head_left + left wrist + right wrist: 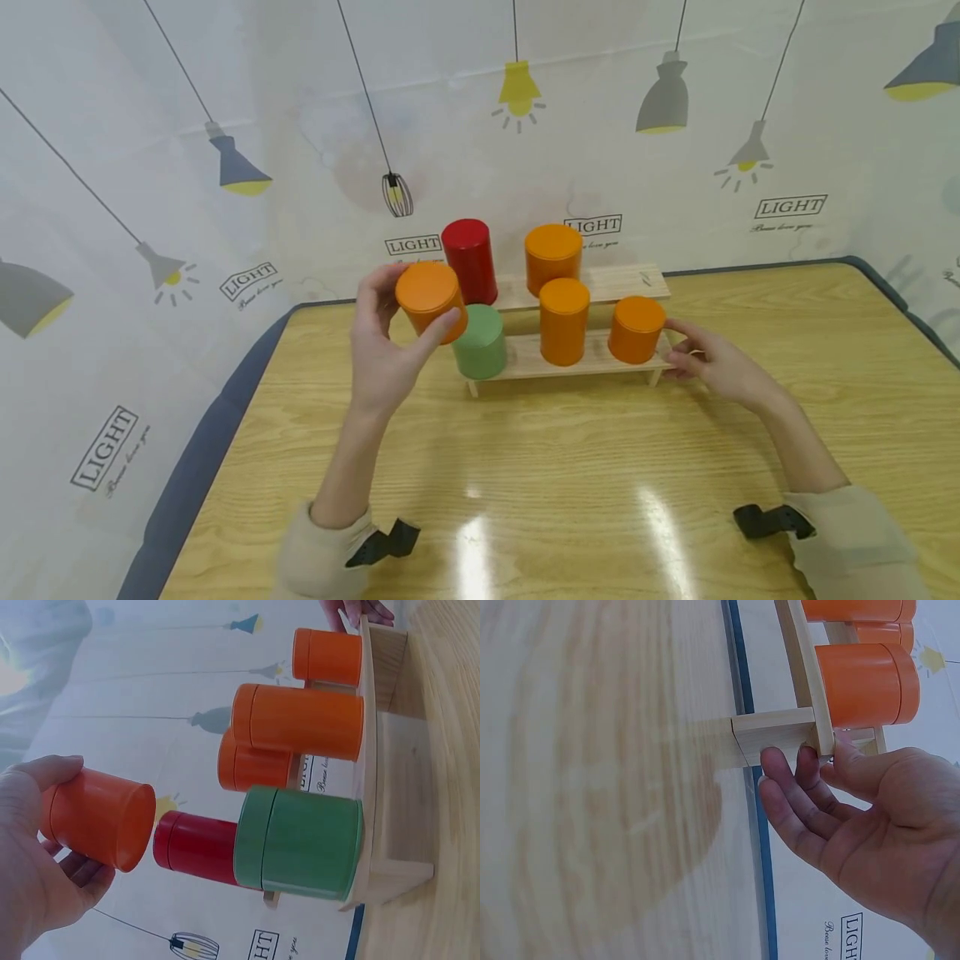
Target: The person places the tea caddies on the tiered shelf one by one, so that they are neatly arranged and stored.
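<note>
An orange canister [429, 292] is held between the thumb and fingers of my left hand [382, 358], raised in front of the shelf's left end. Just beside it, a green canister [481, 343] stands on the lower tier of a wooden two-tier shelf [517, 365]. My right hand [720, 362] grips the right end of that lower tier, its thumb [851, 761] at the board's upper side and fingertips near the leg. Closest to this hand is a short orange canister [636, 331], with a taller orange canister [564, 323] to its left.
On the upper tier stand a red canister [470, 262] at the left and another orange canister [552, 258] near the middle. The shelf rests on a wood-grain table [555, 467] with a dark blue edge. Behind it hangs a pale backdrop [450, 100] printed with lamps.
</note>
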The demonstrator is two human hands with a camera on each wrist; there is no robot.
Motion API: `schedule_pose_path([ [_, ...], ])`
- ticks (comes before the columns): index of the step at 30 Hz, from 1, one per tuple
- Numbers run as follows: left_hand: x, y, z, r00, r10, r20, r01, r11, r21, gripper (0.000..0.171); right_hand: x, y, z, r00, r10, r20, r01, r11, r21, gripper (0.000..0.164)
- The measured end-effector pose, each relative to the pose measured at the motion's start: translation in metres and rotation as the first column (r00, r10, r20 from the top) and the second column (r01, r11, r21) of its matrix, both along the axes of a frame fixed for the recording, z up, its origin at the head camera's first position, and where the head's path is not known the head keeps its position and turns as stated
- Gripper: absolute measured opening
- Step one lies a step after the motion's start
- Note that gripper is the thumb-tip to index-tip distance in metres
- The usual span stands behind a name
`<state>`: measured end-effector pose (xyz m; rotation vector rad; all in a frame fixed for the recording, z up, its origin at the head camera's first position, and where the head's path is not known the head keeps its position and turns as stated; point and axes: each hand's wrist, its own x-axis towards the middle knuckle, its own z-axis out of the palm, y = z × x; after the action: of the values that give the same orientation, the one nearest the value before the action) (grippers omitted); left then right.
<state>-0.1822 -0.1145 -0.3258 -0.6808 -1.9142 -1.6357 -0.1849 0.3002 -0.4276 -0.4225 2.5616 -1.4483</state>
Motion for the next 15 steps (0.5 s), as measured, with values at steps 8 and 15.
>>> schedule_pose_path([
  [8, 0.0, 0.034, 0.008, 0.996, -0.09, -0.019, 0.09, 0.996, -0.002, 0.065, 0.0, 0.0, 0.0, 1.0, 0.0, -0.001, 0.0, 1.0, -0.011, 0.056],
  [15, -0.003, 0.063, 0.015, 0.986, -0.164, -0.004, 0.164, 0.986, 0.001, 0.063, -0.001, -0.001, 0.0, 1.0, 0.004, 0.006, -0.003, 1.0, -0.02, 0.057],
])
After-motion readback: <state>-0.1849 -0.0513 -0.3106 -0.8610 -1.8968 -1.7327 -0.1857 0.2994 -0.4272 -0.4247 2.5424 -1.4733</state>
